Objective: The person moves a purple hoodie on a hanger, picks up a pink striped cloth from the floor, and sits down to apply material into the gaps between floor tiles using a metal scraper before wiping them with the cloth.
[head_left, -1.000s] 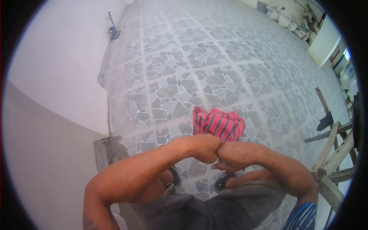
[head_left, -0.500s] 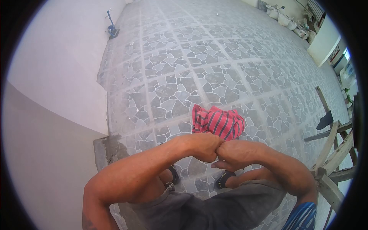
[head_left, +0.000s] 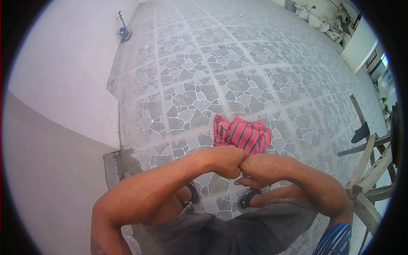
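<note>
A bunched red cloth (head_left: 244, 134) with dark stripes shows just beyond my two fists. My left hand (head_left: 229, 161) is closed, knuckles toward the cloth, and appears to grip its near edge. Pressed against it, my right hand (head_left: 263, 168) is also closed on the cloth, its thumb lying along the near side. The fingers curl away from view, so the gripped part of the cloth is hidden. Both forearms reach inward in front of my grey shorts (head_left: 238, 231).
Stone-patterned floor (head_left: 187, 93) spreads ahead. A white wall (head_left: 63, 76) runs along the left, with a blue stand (head_left: 123, 32) at its foot. Wooden trestle legs (head_left: 369, 174) stand close on the right. Several sacks (head_left: 314, 21) line the far right wall.
Both fists have risen very slightly in view, and the cloth's folds have shifted a little. Otherwise the pose is the same.
</note>
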### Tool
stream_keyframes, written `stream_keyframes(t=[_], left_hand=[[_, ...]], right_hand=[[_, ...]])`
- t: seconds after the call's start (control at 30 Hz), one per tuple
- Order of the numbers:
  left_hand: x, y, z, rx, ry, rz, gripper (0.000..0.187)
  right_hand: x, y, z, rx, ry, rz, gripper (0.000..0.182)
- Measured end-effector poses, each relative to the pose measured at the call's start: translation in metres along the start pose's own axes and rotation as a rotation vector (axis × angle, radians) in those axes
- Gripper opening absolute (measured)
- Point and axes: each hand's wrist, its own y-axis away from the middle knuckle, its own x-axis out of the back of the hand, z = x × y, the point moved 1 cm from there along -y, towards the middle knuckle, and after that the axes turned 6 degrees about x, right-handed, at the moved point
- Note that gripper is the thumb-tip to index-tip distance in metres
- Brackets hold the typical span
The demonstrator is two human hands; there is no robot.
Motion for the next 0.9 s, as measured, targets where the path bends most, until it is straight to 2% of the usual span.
stream_keyframes(t=[0.13,0.23,0.63,0.9], left_hand=[[0.001,0.0,0.0,-0.007,0.006,-0.004,0.057],[0.0,0.0,0.0,-0.004,0.008,-0.005,0.058],[0.002,0.0,0.002,0.004,0.03,-0.019,0.06],[0.001,0.0,0.0,0.001,0.013,-0.009,0.06]], right_hand=[[-0.008,-0.001,0.006,0.048,-0.003,0.107,0.042],[0.0,0.0,0.0,-0.014,-0.001,-0.008,0.034],[0.004,0.001,-0.003,-0.028,-0.015,-0.02,0.035],[-0.006,0.001,0.006,0.049,0.008,0.113,0.042]])
